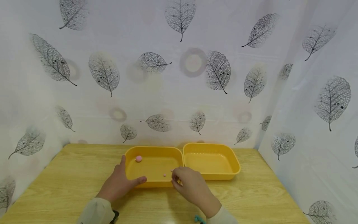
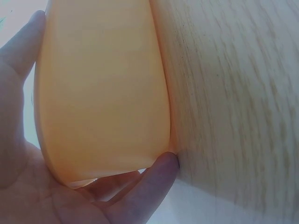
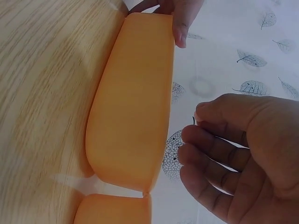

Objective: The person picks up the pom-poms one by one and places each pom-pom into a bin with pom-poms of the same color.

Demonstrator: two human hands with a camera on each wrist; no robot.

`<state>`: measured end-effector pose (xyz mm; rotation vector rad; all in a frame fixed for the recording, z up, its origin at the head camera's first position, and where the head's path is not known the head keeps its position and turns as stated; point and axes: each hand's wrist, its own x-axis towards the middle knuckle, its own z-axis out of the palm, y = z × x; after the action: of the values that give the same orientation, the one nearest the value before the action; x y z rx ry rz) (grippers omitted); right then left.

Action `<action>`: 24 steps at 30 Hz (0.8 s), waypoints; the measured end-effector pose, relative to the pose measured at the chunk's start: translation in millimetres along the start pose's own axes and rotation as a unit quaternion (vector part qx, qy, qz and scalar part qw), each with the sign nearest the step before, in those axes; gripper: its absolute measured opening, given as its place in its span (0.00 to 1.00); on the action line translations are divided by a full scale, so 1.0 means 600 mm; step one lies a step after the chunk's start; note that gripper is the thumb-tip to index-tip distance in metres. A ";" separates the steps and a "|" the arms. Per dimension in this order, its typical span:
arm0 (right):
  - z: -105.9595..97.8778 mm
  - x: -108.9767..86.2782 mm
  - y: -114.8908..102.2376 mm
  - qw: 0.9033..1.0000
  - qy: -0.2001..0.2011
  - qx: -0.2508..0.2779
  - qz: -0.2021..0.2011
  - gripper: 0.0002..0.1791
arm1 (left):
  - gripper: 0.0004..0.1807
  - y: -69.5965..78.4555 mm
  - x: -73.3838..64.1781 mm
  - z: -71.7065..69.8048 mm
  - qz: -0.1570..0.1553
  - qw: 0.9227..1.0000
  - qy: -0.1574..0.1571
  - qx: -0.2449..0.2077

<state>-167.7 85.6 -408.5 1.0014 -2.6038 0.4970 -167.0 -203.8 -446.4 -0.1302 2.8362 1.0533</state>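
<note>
My left hand (image 1: 118,180) grips the left end of a yellow plastic tray (image 1: 153,184), with its thumb along the near rim. In the left wrist view the fingers (image 2: 149,186) bend round the tray's end wall. A pink ball (image 1: 138,158) sits at the tray's far left, and a much smaller pink ball (image 1: 164,175) lies nearer the right front. Over the tray's right front corner is my right hand (image 1: 191,186), fingers curled. Between its thumb and index fingertips the right wrist view shows a tiny pale pink bit (image 3: 195,117); its shape is mostly hidden.
A second yellow tray (image 1: 208,160) stands against the first one's right side. Both are on a wood-grain table (image 1: 251,199). Behind and at the sides hangs a white leaf-print curtain (image 1: 156,102). A small teal thing (image 1: 199,219) shows by the right sleeve.
</note>
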 end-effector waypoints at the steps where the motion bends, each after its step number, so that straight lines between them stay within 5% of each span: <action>1: 0.001 0.000 0.001 1.000 -0.003 0.001 0.004 0.08 | 0.78 0.000 0.000 0.000 -0.001 1.000 -0.001 -0.001; 24: 0.003 0.000 0.014 0.999 -0.023 0.008 0.025 0.06 | 0.78 0.002 -0.001 -0.003 0.001 1.000 -0.003 -0.005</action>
<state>-173.8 90.4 -411.5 0.9645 -2.6753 0.5126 -166.4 -203.7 -444.2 -0.1256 2.8260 1.0669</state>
